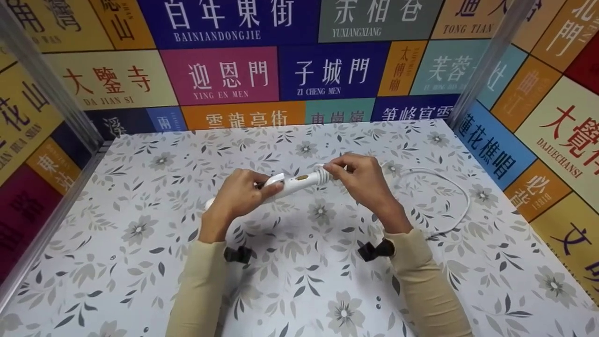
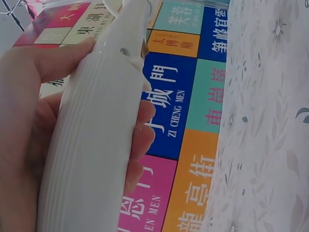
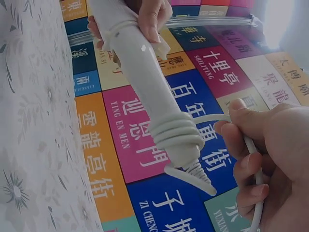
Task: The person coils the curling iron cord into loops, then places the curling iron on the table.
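Observation:
A white curling iron point(image 1: 291, 187) with a small gold button is held above the table, tilted up toward the right. My left hand point(image 1: 239, 193) grips its thick body; in the left wrist view, the thumb lies on one side of the ribbed white body point(image 2: 89, 140) and fingertips point(image 2: 141, 140) show on the other. Several turns of white cord point(image 3: 176, 133) wrap the iron's narrow end. Just beyond that end, my right hand point(image 1: 364, 182) holds the cord between thumb and fingers. In the right wrist view, the cord runs down across the curled fingers.
The rest of the cord point(image 1: 468, 201) loops over the floral tabletop point(image 1: 344, 313) to the right. Panels with large printed characters point(image 1: 220, 75) stand behind and at both sides, with clear corner posts point(image 1: 482, 65). Black wrist mounts point(image 1: 374, 251) sit at both sleeves.

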The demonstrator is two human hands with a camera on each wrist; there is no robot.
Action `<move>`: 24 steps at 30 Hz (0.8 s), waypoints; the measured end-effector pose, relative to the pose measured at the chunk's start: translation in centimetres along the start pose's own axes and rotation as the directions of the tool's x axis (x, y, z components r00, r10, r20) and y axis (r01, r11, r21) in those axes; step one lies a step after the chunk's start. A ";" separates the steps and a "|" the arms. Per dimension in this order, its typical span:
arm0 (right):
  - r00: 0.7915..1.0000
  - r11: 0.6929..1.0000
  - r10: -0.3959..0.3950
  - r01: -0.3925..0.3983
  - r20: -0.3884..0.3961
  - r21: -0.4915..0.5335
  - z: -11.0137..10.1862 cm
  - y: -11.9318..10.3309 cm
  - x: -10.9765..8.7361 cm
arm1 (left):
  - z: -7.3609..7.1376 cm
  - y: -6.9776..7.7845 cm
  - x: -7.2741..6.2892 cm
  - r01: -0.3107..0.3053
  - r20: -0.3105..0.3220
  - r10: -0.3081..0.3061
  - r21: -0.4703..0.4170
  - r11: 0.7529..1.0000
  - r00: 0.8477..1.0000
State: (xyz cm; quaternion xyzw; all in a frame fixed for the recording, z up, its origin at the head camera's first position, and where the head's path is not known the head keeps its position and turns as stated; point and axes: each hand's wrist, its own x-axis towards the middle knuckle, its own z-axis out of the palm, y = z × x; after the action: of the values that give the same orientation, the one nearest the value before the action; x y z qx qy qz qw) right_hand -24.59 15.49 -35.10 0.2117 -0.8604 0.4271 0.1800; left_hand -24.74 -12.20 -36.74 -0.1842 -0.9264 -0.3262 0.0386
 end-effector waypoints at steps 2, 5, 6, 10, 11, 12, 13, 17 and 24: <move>1.000 1.000 -0.007 0.007 0.014 0.014 0.3 -0.1 -0.1 | 0.0 0.0 0.0 0.023 -0.025 -0.023 0.013 1.000 0.999; 0.999 0.999 -0.030 0.029 0.032 0.037 0.7 -0.3 -0.1 | -0.2 0.1 0.0 0.049 -0.070 -0.048 0.016 0.999 0.996; 0.999 0.998 -0.038 0.036 0.035 0.045 0.9 -0.4 -0.1 | -0.2 0.1 0.0 0.053 -0.086 -0.052 0.014 0.998 0.995; 0.998 0.993 -0.030 0.023 0.054 0.116 1.1 -0.6 -0.2 | -0.6 0.5 -0.3 0.059 -0.134 -0.059 0.002 0.998 0.989; 0.998 0.989 -0.020 0.011 0.062 0.145 1.1 -0.6 -0.2 | -0.7 0.6 -0.4 0.059 -0.143 -0.059 -0.004 0.998 0.988; 0.997 0.986 -0.009 -0.003 0.070 0.169 1.1 -0.6 -0.3 | -0.9 0.7 -0.5 0.057 -0.151 -0.058 -0.012 0.998 0.987; 0.997 0.981 0.002 -0.017 0.079 0.191 1.0 -0.6 -0.3 | -1.0 0.9 -0.6 0.057 -0.158 -0.059 -0.019 0.998 0.986; 0.990 0.965 0.031 -0.065 0.138 0.253 0.7 -0.4 -0.3 | -1.3 1.2 -0.7 0.051 -0.178 -0.060 -0.053 0.997 0.982; 0.950 0.950 0.062 -0.151 0.306 0.275 0.9 1.5 0.2 | -1.5 1.3 -0.7 0.037 -0.219 -0.054 -0.083 0.996 0.974</move>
State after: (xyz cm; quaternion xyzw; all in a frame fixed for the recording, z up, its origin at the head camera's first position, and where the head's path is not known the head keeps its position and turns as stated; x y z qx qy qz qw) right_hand -25.61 15.50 -36.54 0.2501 -0.8145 0.5235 -0.0070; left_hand -23.72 -12.43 -34.96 -0.1269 -0.9068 -0.3815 0.1267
